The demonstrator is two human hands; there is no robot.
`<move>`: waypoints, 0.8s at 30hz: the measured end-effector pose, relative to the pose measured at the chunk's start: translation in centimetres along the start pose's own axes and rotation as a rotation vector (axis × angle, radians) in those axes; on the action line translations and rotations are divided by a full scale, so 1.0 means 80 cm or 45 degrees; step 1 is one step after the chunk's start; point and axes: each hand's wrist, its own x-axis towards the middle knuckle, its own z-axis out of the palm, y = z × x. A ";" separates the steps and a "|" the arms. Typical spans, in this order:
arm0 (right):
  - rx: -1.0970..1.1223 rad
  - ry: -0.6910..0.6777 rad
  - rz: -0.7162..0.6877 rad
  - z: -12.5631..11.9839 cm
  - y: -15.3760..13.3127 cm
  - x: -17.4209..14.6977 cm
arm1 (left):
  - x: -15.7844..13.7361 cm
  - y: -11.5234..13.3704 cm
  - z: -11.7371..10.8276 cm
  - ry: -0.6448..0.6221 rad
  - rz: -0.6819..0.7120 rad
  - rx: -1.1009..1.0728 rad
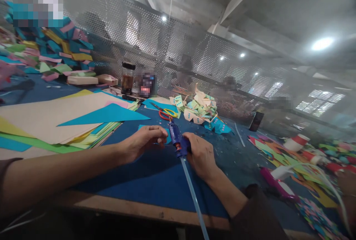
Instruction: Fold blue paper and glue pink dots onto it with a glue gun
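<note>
My right hand (201, 154) is wrapped round the handle of a dark blue hot glue gun (175, 136), its nozzle pointing away from me. A long clear glue stick (191, 191) sticks out of its back end. Left of the gun is my left hand (150, 140), fingers curled together at a small piece of blue paper (168, 136); the hand covers much of that paper. Just beyond the nozzle lie scissors (167, 113) with red and yellow handles, partly over blue paper sheets (160, 105).
Stacked coloured paper (41, 117) covers the left, topped by a blue triangle (105, 115). Behind stand a lidded jar (128, 78) and folded paper pieces (200, 108). To the right are a phone (256, 121), a pink-and-white glue gun (279, 184), paper cups (297, 142) and another person's hand (346, 182).
</note>
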 end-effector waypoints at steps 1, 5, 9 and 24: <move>-0.017 0.005 -0.018 0.000 0.000 0.000 | 0.001 -0.001 -0.001 -0.005 0.003 0.004; -0.084 -0.006 -0.041 0.002 0.000 -0.001 | 0.005 -0.006 -0.005 -0.001 0.045 0.047; -0.145 -0.007 -0.064 0.002 0.002 -0.002 | 0.009 -0.011 -0.009 0.004 0.049 0.085; -0.147 -0.011 0.016 0.003 0.008 -0.002 | 0.006 -0.003 -0.001 0.090 0.038 0.113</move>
